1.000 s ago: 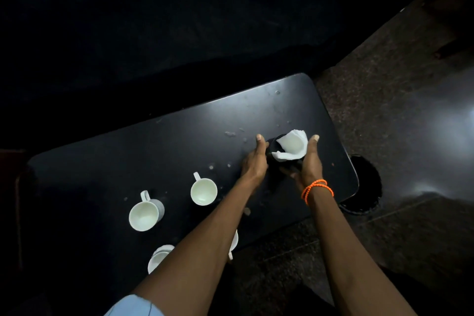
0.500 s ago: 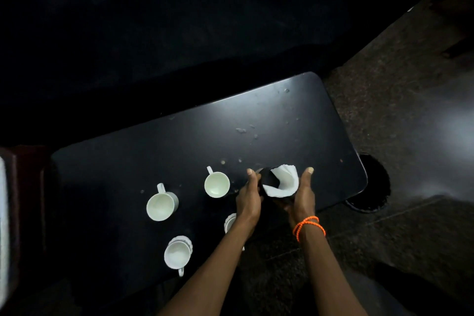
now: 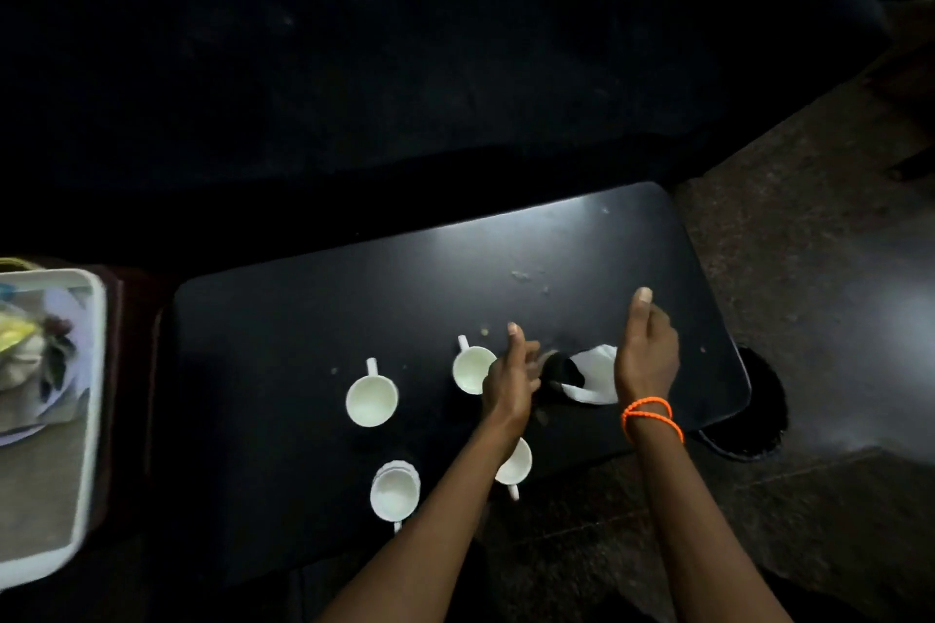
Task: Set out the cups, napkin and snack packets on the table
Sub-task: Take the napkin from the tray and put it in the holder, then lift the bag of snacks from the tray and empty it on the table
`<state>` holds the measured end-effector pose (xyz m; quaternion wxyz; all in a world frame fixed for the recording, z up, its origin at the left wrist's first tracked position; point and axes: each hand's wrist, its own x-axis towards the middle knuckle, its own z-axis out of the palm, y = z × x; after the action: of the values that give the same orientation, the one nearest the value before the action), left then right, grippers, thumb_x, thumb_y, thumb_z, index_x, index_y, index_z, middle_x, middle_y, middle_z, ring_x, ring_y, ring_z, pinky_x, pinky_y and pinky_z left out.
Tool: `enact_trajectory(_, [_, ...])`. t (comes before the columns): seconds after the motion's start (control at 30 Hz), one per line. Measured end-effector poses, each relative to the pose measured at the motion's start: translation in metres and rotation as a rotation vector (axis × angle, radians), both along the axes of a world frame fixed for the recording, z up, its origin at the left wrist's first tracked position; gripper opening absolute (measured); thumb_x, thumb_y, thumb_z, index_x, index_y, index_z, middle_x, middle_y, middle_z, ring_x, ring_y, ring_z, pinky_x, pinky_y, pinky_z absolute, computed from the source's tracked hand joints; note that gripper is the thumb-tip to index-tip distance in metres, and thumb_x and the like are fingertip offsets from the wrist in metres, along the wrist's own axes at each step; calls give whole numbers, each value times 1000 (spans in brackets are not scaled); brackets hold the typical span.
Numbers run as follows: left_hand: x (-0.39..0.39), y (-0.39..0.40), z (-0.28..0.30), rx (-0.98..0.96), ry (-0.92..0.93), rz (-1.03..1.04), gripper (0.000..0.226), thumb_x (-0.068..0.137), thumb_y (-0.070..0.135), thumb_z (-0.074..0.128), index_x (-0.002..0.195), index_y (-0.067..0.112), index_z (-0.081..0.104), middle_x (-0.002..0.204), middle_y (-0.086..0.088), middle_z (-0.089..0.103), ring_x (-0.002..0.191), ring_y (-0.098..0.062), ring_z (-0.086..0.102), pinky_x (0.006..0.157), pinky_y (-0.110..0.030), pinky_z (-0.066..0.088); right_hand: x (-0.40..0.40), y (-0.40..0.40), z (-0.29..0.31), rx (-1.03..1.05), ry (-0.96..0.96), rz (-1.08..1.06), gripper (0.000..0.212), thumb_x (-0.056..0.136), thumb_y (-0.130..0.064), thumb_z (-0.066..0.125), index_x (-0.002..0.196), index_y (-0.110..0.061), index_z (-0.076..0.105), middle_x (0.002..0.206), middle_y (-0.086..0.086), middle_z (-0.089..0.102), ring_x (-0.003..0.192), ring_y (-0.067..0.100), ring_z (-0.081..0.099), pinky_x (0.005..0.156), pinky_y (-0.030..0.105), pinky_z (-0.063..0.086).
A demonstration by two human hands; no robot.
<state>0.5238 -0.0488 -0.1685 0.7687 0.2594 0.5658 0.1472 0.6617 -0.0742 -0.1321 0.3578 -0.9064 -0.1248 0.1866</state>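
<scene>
Lying between open left hand (image 3: pixel 508 382) and open right hand (image 3: pixel 645 352), white napkin (image 3: pixel 597 372), both hands empty

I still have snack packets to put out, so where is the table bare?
The far strip of the table behind the cups is bare, as is its left end beside the tray. The near middle is crowded by four cups and the napkin.

Four cups (image 3: pixel 372 401) (image 3: pixel 473 370) (image 3: pixel 395 496) (image 3: pixel 516 465), one napkin (image 3: pixel 596 372), one tray (image 3: pixel 86 420)
</scene>
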Motion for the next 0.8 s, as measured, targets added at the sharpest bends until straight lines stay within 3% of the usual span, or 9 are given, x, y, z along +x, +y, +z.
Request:
enact_trajectory(0.1, [-28, 27, 20, 37, -47, 108, 70, 109, 52, 26, 142, -1, 56, 149, -13, 58, 138, -29, 54, 107, -41, 49, -34, 35, 19, 4, -65, 161, 65, 99, -66, 33, 134, -20, 62, 139, 14, 60, 129, 35, 54, 112, 59, 37])
enact_trajectory(0.23, [-87, 68, 38, 101, -19, 269, 70, 109, 52, 27, 143, -1, 55, 149, -16, 57, 135, -28, 55, 108, -44, 51, -105, 90, 25, 22, -35, 379, 71, 95, -70, 34, 137, -17, 58, 141, 12, 58, 129, 32, 55, 112, 54, 39])
enact_trajectory(0.37, [-169, 107, 39, 141, 35, 438, 71, 108, 55, 28, 144, 0, 55, 148, -16, 58, 137, -28, 55, 102, -39, 53, -198, 141, 16, 26, 49, 595, 65, 100, -63, 42, 143, -16, 55, 145, 14, 55, 134, 30, 52, 114, 50, 41])
enact_trajectory(0.53, [-294, 145, 30, 186, 119, 658, 71, 107, 58, 28, 138, 2, 59, 142, -12, 62, 131, -25, 59, 84, -27, 54, -333, 193, 6, 31, 199, 855, 65, 99, -63, 45, 143, -16, 55, 144, 13, 56, 133, 31, 53, 111, 51, 44])
enact_trajectory(0.63, [-367, 158, 21, 210, 187, 835, 64, 106, 58, 34, 127, 6, 66, 127, -10, 69, 119, -23, 65, 77, -28, 55, -410, 217, 0, 11, 231, 1036, 64, 97, -61, 52, 140, -14, 57, 138, 15, 61, 127, 31, 58, 108, 47, 47])
enact_trajectory(0.73, [-432, 162, 16, 229, 285, 977, 54, 107, 55, 39, 110, 12, 72, 109, -11, 74, 105, -28, 70, 76, -36, 59, -479, 233, -6, -2, 272, 1224, 55, 93, -57, 63, 127, -14, 66, 119, 13, 70, 111, 27, 66, 97, 40, 53])
enact_trajectory(0.8, [-469, 159, 13, 198, 352, 1051, 53, 108, 50, 39, 93, 13, 74, 109, -23, 76, 107, -40, 71, 91, -50, 59, -519, 238, -14, -28, 308, 1312, 54, 89, -55, 68, 126, -15, 67, 116, 10, 72, 105, 23, 68, 88, 29, 50])
